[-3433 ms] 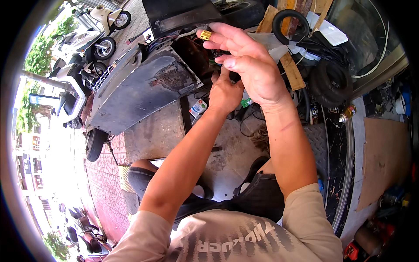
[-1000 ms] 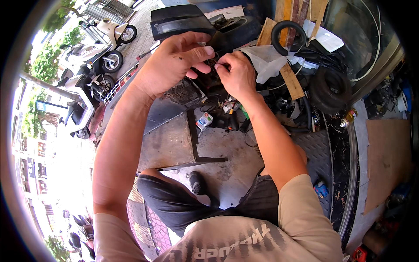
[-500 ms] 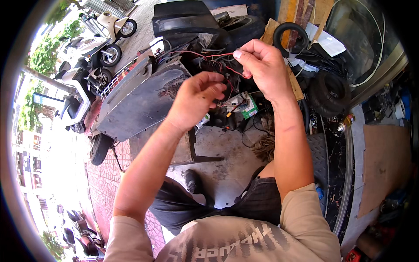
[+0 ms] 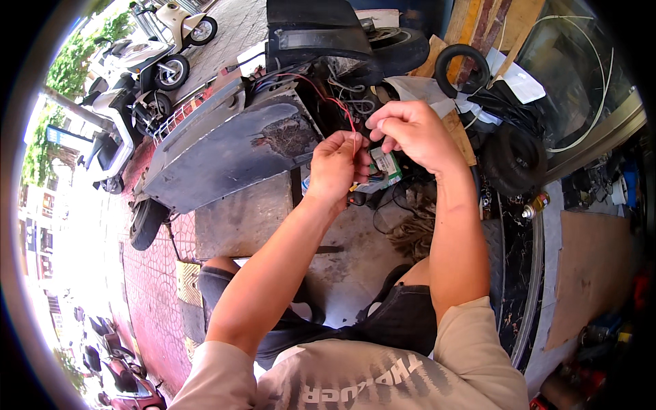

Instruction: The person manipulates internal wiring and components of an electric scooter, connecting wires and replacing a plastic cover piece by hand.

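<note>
A red wire runs out of the dark, worn scooter body in front of me. My left hand is closed on it, thumb and fingers pinching the wire below its bend. Just to the right, my right hand hovers with loosely bent fingers somewhat apart; I see nothing between them. Under the hands lies a green and white box, partly covered by my left fingers. Grey looped cables hang at the scooter's opening behind the hands.
A brown rag and a thin black cable lie on the floor near my knees. Stacked black tyres and a spray can are at the right. Wooden boards lean at the back. Parked scooters stand at the left.
My left hand has moved right and now pinches the red wire. The right hand, which was holding the wire stretched out, has let go and come lower. The view has shifted slightly.
</note>
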The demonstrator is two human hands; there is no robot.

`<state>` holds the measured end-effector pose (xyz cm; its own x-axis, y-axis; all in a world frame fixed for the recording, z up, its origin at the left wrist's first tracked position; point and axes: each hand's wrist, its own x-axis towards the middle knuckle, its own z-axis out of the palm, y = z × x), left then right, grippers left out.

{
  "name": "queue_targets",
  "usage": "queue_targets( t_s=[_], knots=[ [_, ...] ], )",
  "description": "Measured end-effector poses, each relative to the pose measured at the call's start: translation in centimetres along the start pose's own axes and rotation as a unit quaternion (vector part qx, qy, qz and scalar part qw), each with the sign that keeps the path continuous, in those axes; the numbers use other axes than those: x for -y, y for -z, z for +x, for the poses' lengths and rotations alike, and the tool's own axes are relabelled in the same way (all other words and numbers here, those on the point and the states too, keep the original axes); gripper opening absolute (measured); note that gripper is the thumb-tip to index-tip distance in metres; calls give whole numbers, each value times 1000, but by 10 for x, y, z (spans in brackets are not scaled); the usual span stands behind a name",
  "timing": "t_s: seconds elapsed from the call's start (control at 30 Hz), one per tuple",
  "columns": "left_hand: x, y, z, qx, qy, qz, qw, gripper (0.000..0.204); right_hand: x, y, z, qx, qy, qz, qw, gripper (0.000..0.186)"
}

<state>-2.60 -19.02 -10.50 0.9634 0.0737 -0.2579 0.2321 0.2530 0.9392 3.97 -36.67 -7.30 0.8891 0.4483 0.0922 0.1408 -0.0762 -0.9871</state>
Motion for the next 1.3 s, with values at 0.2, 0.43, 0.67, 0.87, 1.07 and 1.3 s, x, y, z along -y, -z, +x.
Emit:
queue_targets(
  t_s=[0.2,0.43,0.67,0.87,1.07,1.3],
  knots=[
    [5,-3,-4,-12,-59,86,994,24,-34,-33,26,-55,-96,169,979,19],
    [9,2,-4,-16,-113,227,967,21,-45,-49,42,-97,-88,211,969,19],
    [18,-17,-19,-55,-112,150,981,23,-32,-19,40,-62,-122,297,945,20],
    [19,-20,-13,-57,-107,66,990,58,-25,-17,38,-125,-91,197,968,20],
    [30,-22,16,-30,-5,-27,999,48,-33,-18,42,-138,-10,135,981,21],
    [36,-28,32,-77,-31,-28,996,15,-31,-15,44,-126,-11,140,982,22]
  ],
)
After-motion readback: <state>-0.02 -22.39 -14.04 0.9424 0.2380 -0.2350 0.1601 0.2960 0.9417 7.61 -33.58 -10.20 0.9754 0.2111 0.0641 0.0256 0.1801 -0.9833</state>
